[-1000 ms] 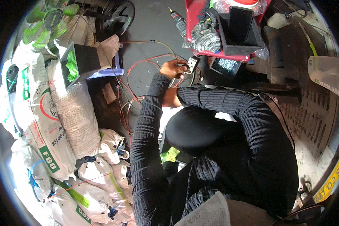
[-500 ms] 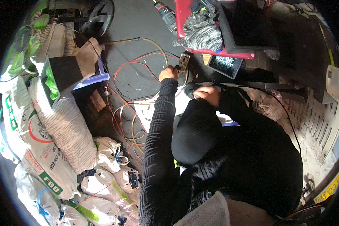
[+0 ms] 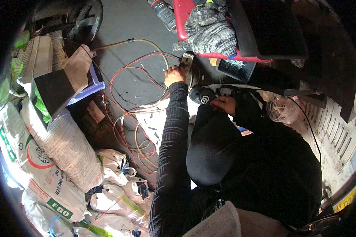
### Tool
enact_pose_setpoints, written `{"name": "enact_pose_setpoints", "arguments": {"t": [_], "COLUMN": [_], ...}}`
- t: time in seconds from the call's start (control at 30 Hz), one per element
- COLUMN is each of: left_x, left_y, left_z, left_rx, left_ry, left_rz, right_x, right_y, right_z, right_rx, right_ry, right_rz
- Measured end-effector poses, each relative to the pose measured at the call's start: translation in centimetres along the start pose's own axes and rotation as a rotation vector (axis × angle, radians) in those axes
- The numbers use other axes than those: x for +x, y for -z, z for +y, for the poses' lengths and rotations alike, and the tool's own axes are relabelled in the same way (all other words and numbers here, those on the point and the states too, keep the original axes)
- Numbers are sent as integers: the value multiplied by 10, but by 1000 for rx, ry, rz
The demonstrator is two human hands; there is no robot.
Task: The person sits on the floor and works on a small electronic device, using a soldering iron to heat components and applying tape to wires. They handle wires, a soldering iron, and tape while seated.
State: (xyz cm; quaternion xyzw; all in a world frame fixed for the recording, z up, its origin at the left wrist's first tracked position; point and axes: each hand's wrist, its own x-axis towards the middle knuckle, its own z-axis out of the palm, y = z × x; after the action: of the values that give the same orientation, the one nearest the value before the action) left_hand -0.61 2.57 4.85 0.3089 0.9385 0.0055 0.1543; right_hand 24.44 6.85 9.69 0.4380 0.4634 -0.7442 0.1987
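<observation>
My left hand (image 3: 175, 76) reaches out to a beige socket block (image 3: 187, 59) on the floor. Its fingers are closed at the block's near end, around what looks like a black plug (image 3: 183, 66), mostly covered by the hand. Beside the wrist runs a tan cable (image 3: 156, 45). My right hand (image 3: 224, 106) rests close to my bent knee, fingers curled in a pinch; what they hold, if anything, is too small to make out. Just left of it is a black shoe (image 3: 201, 95) with a white mark. Dark cloth covers my leg (image 3: 213, 154).
Red and tan cables (image 3: 126, 114) loop across the grey floor. White sacks (image 3: 63, 150) and tied bags (image 3: 114, 166) crowd the left. A red stool (image 3: 180, 23) bears grey knitted gloves (image 3: 209, 31). Nearby are a drill (image 3: 164, 15), a black tray (image 3: 237, 68) and a purple bin (image 3: 93, 87).
The view has shifted slightly. My left hand stays at the socket block. My right hand has turned beside the shoe, and its pinched fingers now show more plainly.
</observation>
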Motion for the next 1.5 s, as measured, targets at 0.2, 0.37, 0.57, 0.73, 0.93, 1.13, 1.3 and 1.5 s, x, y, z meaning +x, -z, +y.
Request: {"name": "enact_pose_setpoints", "arguments": {"t": [0.2,0.37,0.57,0.73,0.93,1.13,1.3,1.5], "left_x": [-4,-15,-7,-5,-28,-23,6,9], "left_y": [1,-6,-4,-2,-18,-13,-3,-15], "left_z": [5,0,5,9,0,1,16,27], "left_rx": [24,-39,-3,20,-27,-13,134,198], "left_ry": [1,-22,-22,27,-39,-53,-84,-143], "left_rz": [-36,29,-15,-77,89,73,-97,-146], "right_x": [7,11,13,16,18,19,19,13], "right_y": [4,1,-1,0,-1,-1,-1,-1], "right_z": [6,11,16,19,19,21,18,5], "right_rx": [-55,-91,-79,-150,-199,-76,-123,-217], "right_ry": [-14,-7,-8,33,19,-15,-20,-45], "right_rz": [-9,-8,-41,-16,-14,-88,-48,-18]}}
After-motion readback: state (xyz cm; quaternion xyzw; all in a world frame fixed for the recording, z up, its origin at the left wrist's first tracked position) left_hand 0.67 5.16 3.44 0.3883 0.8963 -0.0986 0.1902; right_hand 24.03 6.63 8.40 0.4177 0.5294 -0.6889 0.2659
